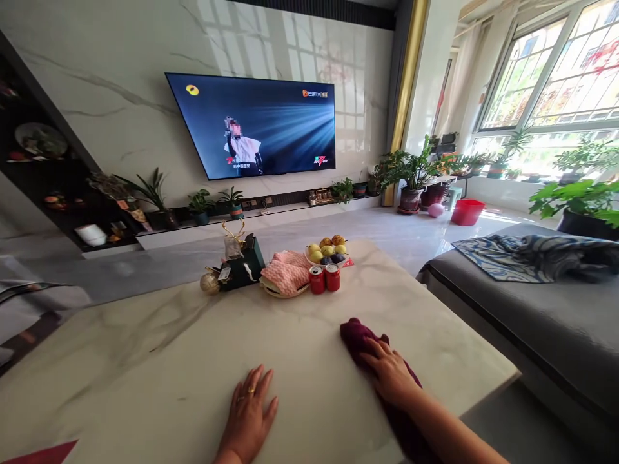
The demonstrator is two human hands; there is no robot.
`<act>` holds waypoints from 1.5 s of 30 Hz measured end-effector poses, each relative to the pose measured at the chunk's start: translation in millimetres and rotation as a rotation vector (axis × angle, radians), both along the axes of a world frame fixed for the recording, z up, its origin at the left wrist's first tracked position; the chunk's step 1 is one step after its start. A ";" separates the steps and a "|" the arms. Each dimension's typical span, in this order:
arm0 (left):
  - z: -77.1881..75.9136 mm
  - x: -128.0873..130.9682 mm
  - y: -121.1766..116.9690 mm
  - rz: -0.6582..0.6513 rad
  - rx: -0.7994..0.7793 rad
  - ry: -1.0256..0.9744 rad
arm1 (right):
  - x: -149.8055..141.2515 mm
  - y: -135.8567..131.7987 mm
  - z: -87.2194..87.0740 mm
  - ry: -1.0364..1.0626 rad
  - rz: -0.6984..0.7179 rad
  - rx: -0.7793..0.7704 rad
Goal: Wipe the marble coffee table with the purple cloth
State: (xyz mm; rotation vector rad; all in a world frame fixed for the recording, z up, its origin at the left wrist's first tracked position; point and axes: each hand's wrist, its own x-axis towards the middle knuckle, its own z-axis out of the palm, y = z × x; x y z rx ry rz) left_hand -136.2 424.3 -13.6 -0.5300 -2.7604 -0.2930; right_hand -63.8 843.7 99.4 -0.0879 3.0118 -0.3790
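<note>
Fingers (pixel 374 351) of the right hand (pixel 389 377) lie spread and pressed flat on a dark red cloth (pixel 360 335), pinning it to the desk (pixel 169 348) rather than clenching it. The cloth lies directly under this hand, its long axis running from the near desk edge away and leftward, with a bunched end just beyond the fingertips. The left hand (pixel 249 412), ring on one finger, rests open and flat on bare marble, grasping nothing, apart from the cloth on its left. Bare desk lies ahead of both hands. Well beyond, at the far end, stand two red cans (pixel 324 279), a pink towel on a tray (pixel 286 276), a fruit bowl (pixel 327 250) and a dark green box with ornaments (pixel 236 264). A grey sofa (pixel 532 322) flanks the desk on the right.
</note>
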 end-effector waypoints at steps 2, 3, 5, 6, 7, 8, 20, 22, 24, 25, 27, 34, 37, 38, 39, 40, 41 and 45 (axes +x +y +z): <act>-1.4 -0.9 -0.5 0.001 0.002 0.009 | 18.6 -0.9 -8.1 -0.010 -0.027 -0.010; -2.4 -1.4 -0.8 0.000 0.006 0.013 | 20.4 -0.6 -11.2 -0.018 -0.060 -0.011; -4.3 -2.5 -1.3 -0.008 0.013 0.024 | 9.5 2.1 -13.6 -0.023 -0.124 -0.012; -4.9 -2.9 -1.5 -0.012 0.015 0.030 | -2.4 4.6 -12.7 -0.012 -0.145 -0.010; -5.2 -3.1 -1.5 -0.017 0.016 0.035 | -17.6 7.7 -10.5 0.005 -0.158 -0.005; -5.0 -3.1 -1.5 -0.020 0.016 0.038 | -35.2 11.2 -7.3 0.024 -0.170 0.005; 1.5 2.4 -2.3 -0.016 -0.014 -0.036 | -252.2 54.9 11.3 0.088 -0.400 -0.014; 1.7 3.0 -2.0 -0.013 -0.021 -0.057 | -264.8 57.2 11.1 0.085 -0.414 -0.018; 2.0 3.6 -1.4 -0.009 -0.024 -0.074 | -263.6 56.6 12.4 0.082 -0.408 -0.014; 2.2 3.8 -1.0 -0.008 -0.023 -0.079 | -257.7 55.6 13.5 0.081 -0.398 -0.010; 3.0 4.2 0.1 -0.006 -0.016 -0.078 | -236.2 53.1 16.1 0.081 -0.374 0.007; 10.7 4.9 5.0 0.011 0.030 -0.081 | -84.9 58.2 8.2 0.075 -0.280 0.122; 12.6 4.8 6.5 0.018 0.044 -0.096 | -10.2 67.6 -5.5 0.072 -0.238 0.160; 12.9 4.7 6.9 0.023 0.046 -0.094 | 10.7 70.3 -10.4 0.068 -0.233 0.167; 13.2 4.5 7.3 0.024 0.047 -0.090 | 28.4 72.2 -14.8 0.062 -0.233 0.172; 13.5 4.4 7.5 0.023 0.045 -0.085 | 42.0 73.5 -18.6 0.051 -0.241 0.178; 13.9 4.3 7.6 0.020 0.041 -0.080 | 51.2 74.0 -21.2 0.041 -0.252 0.186; 14.2 3.5 6.2 0.000 0.023 -0.066 | 39.9 71.7 -17.9 0.036 -0.267 0.204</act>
